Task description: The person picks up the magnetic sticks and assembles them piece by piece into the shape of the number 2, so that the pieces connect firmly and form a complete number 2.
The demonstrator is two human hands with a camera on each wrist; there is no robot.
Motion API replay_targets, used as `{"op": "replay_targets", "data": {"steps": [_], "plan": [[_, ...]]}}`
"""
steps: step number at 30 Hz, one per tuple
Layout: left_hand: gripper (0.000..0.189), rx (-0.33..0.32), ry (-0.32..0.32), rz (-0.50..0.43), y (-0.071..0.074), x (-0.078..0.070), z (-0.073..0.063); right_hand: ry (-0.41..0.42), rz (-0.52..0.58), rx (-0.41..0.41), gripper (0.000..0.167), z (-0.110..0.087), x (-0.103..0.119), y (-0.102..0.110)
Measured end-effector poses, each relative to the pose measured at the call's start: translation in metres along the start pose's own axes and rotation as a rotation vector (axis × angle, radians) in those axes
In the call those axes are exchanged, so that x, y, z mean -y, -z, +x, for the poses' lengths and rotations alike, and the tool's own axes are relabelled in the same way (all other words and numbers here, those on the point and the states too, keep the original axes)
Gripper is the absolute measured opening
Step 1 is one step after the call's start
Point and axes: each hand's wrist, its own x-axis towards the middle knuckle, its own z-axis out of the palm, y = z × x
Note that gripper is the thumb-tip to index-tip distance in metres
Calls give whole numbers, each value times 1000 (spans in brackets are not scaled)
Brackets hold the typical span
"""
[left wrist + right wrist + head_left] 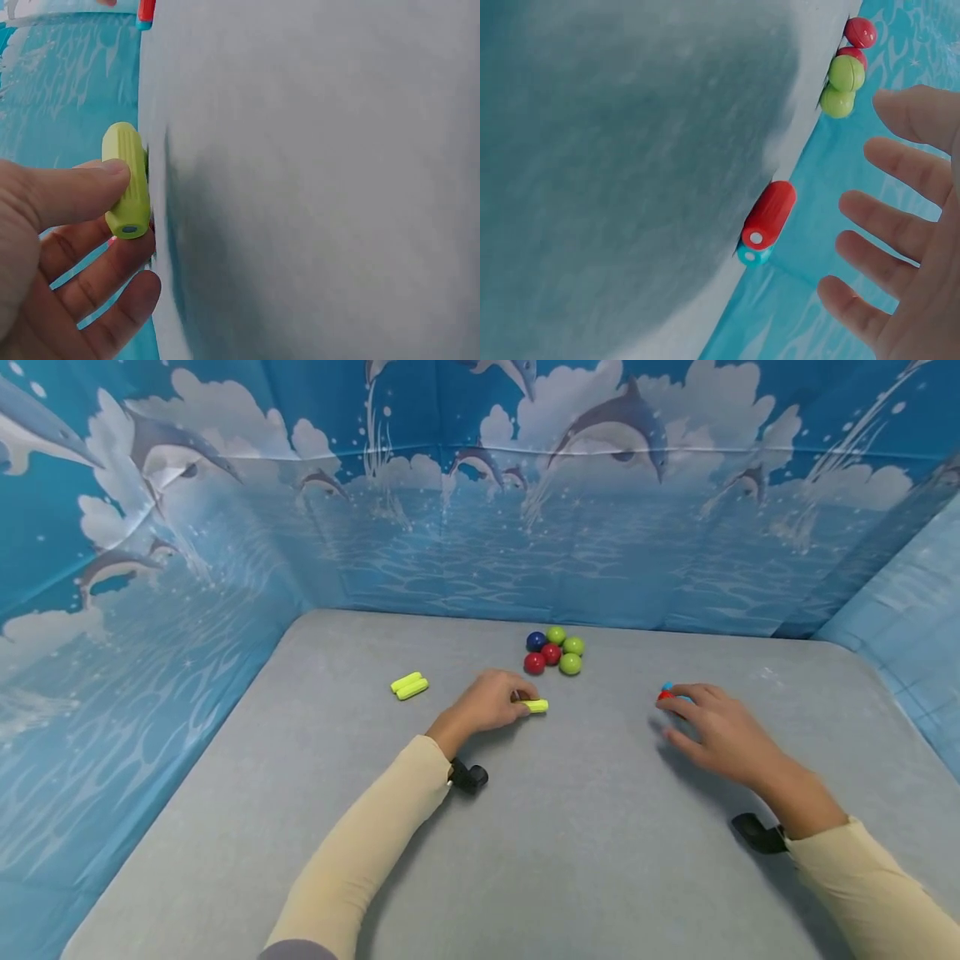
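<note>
My left hand (491,702) pinches a yellow-green ribbed cylinder (129,180) between thumb and fingers, low over the grey table; in the head view the cylinder's end (538,706) sticks out past the fingertips. Over on the right, my right hand (723,735) hovers with fingers spread and nothing in them. Just beyond its fingertips lie a red cylinder (771,214) and a light-blue one (753,256) touching it. In the head view the fingers partly hide these cylinders.
Two yellow-green cylinders (409,686) lie side by side at left. A cluster of balls stands near the table's back edge: a dark-blue ball (536,642), red balls (534,663) and green balls (571,664). A dolphin-print curtain (450,552) encloses the grey table (585,860).
</note>
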Motion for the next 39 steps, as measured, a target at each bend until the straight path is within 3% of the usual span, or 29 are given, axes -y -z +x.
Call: {"op": "replay_targets", "data": {"steps": [5, 11, 19, 25, 39], "plan": [[22, 30, 12, -24, -2, -10, 12, 11, 29, 12, 38, 6, 3, -2], [23, 26, 51, -43, -4, -12, 19, -17, 72, 77, 37, 19, 7, -6], [23, 56, 23, -42, -18, -15, 25, -62, 132, 104, 35, 22, 3, -8], [23, 36, 70, -69, -15, -10, 23, -72, 149, 128, 35, 41, -1, -2], [22, 49, 96, -106, -13, -12, 25, -134, 208, 257, 42, 93, 3, -18]]}}
